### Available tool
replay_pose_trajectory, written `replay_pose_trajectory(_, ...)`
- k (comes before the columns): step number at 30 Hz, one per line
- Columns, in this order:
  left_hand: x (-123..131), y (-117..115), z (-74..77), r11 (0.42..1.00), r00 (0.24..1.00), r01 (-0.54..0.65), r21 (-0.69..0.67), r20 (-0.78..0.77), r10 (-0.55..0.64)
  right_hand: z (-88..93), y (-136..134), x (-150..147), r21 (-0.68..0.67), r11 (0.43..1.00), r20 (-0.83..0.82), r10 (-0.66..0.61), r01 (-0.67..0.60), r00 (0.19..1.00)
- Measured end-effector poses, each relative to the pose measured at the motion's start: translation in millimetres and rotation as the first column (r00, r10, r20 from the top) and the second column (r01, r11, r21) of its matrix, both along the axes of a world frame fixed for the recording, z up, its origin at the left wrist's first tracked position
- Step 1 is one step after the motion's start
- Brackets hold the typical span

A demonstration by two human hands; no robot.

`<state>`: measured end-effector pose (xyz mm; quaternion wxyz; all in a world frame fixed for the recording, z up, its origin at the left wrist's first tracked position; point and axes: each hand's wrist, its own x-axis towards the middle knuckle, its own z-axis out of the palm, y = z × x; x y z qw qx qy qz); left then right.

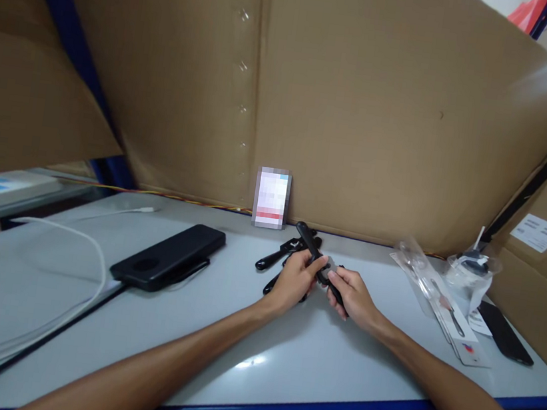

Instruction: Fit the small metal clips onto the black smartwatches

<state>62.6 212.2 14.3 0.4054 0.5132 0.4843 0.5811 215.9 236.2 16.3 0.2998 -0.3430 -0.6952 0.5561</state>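
Note:
Both hands are closed around a black-handled tool (308,238) with a grey metal middle part. Its exact kind is hard to make out. My left hand (295,279) grips it near the middle, and one black handle sticks up past the fingers. At the metal part, the thumb of my right hand (355,295) presses down, while its fingers wrap the other handle, which points down to the right. Similar black-handled tools (271,258) lie on the table behind and under my left hand, partly hidden by it.
A lit, blurred screen or card (272,198) stands against the cardboard wall (357,108). On the left of the table (215,345) lie a black power bank (171,255) and white cables (100,256). Clear packaging (441,311), a lidded cup (469,268) and a black phone (506,333) occupy the right.

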Motion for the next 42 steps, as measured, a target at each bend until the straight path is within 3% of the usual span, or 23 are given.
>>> replay_pose_trajectory(8,1,1,-0.7,1.0,1.0,0.015,-0.002,-0.01,-0.015,-1.5,-2,-1,0.015,0.999,-0.018,-0.037,0.037,0.999)
replay_pose_trajectory(12,-2,5,-1.8,0.995,0.999,-0.049,0.084,-0.004,0.05,6.0,13,6,0.045,0.983,-0.116,-0.174,0.18,0.978)
replay_pose_trajectory(14,-7,7,-3.2,0.988,0.992,-0.095,0.121,-0.069,0.104,13.6,24,15,0.026,0.965,-0.172,-0.254,0.262,0.952)
replay_pose_trajectory(16,-12,8,-4.6,0.977,0.961,-0.118,0.176,-0.227,0.157,20.9,36,25,0.012,0.946,-0.224,-0.315,0.325,0.922)
replay_pose_trajectory(18,-16,8,-5.3,0.968,0.885,-0.087,0.236,-0.428,0.184,25.5,45,32,0.006,0.93,-0.247,-0.354,0.367,0.902)
replay_pose_trajectory(21,-17,5,-5.1,0.959,0.701,0.016,0.285,-0.687,0.192,25.9,52,36,0.0,0.917,-0.235,-0.387,0.398,0.892)
replay_pose_trajectory(24,-14,5,-6.4,0.955,0.533,0.114,0.273,-0.828,0.173,22.0,54,34,0.005,0.913,-0.22,-0.398,0.409,0.891)
replay_pose_trajectory(30,-14,17,-10.6,0.969,0.344,0.14,0.204,-0.928,0.146,14.4,56,32,0.06,0.902,-0.189,-0.41,0.427,0.892)
replay_pose_trajectory(35,-9,30,3.8,0.981,0.12,0.112,0.157,-0.982,0.144,8.0,61,34,0.091,0.897,-0.18,-0.412,0.433,0.893)
replay_pose_trajectory(42,9,49,12.4,0.983,0.034,0.175,0.052,-0.998,0.047,1.4,67,36,0.125,0.892,-0.171,-0.412,0.434,0.895)
